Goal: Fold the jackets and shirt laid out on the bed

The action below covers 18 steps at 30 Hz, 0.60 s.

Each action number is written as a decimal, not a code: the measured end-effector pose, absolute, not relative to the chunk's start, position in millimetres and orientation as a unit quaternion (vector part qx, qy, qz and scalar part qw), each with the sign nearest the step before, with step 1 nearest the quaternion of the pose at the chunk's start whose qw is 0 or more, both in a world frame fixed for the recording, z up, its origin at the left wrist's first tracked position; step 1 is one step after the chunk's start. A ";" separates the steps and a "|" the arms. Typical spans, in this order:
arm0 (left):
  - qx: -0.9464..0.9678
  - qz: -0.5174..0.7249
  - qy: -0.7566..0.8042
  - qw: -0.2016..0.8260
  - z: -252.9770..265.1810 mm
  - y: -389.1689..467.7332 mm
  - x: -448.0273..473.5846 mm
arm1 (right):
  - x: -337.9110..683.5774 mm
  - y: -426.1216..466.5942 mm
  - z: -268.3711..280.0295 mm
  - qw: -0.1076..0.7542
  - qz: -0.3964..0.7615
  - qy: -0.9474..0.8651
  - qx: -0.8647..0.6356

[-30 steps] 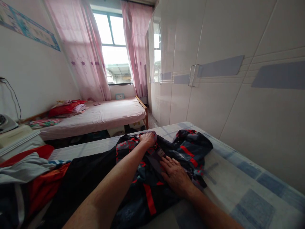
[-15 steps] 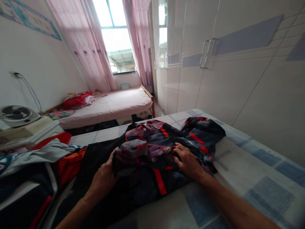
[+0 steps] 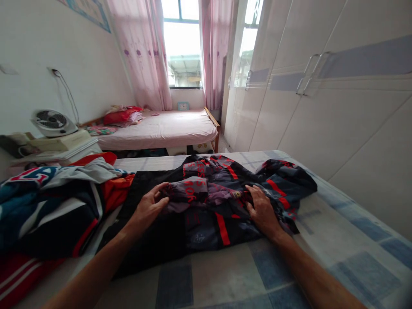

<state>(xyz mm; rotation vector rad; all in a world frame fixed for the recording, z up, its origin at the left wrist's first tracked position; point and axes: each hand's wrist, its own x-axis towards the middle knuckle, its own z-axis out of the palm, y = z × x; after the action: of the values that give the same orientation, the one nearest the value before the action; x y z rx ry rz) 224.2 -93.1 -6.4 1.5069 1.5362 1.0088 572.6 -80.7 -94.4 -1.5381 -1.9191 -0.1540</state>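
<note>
A dark jacket (image 3: 206, 234) with red stripes, red lettering and grey-purple patches lies spread on the bed, partly folded over itself. Black cloth (image 3: 151, 240) extends from its left side; whether it belongs to the jacket I cannot tell. My left hand (image 3: 152, 204) is at the left end of the grey-purple folded part, thumb and fingers apart, fingertips at its edge. Resting on the jacket right of the small yellow label, my right hand (image 3: 261, 210) has its fingers stretched out and loosely spread.
Beneath the jacket is a bed with a blue-and-white checked sheet (image 3: 222, 279). Heaped clothes (image 3: 58, 206) lie at the left. Beyond stand a pink-covered bed (image 3: 167, 128), a small fan (image 3: 54, 121) on a cabinet, and a white wardrobe (image 3: 309, 116) along the right.
My left hand has loosened from the folded part, which now lies flatter with more lettering showing. My right hand stays on the jacket, slightly shifted. The view has turned left.
</note>
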 end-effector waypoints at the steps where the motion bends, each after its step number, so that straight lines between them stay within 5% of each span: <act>1: 0.564 0.423 0.580 0.409 -1.1 -96.1 222.7 | 573.1 -80.2 -94.1 0.329 -0.053 -0.736 -0.589; 6: 0.460 0.552 0.517 0.466 18.0 -127.4 204.3 | 578.9 -83.7 -79.3 0.346 -0.058 -0.751 -0.559; 12: 0.397 0.522 0.569 0.497 -1.3 -166.5 175.6 | 583.2 -96.1 -50.9 0.405 -0.148 -0.759 -0.487; 18: 0.534 0.392 0.644 0.383 -30.1 -188.8 157.8 | 582.5 -123.2 -49.1 0.265 -0.098 -0.858 -0.429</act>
<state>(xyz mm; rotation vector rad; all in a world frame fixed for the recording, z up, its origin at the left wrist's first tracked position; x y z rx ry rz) 157.8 -188.8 -30.1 1.3620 1.6428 0.9995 582.5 -123.2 -49.1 -1.1596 -2.3171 -0.2652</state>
